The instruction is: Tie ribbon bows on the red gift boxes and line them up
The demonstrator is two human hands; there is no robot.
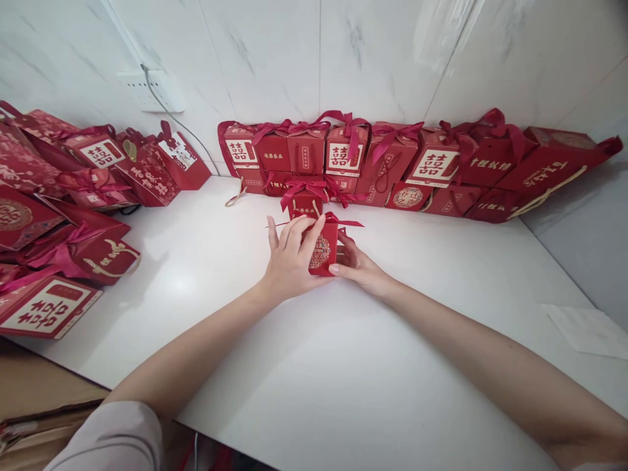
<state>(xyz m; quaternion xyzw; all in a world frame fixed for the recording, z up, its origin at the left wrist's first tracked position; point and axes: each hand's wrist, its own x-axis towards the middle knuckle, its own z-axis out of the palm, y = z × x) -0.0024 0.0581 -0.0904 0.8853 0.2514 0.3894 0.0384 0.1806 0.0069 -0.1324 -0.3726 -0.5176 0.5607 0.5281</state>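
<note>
Red gift box sits mid-table, clasped from both sides: left hand curls over its face, fingers half-closed on the ribbon top, right hand cupping the far side. At twelve o'clock, a row of red boxes lines the wall; at nine o'clock, a pile of red bags on the white table.

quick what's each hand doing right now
Left hand: closed on the small red box, fingers over its front and top.
Right hand: gripping the same box from its right side.
</note>
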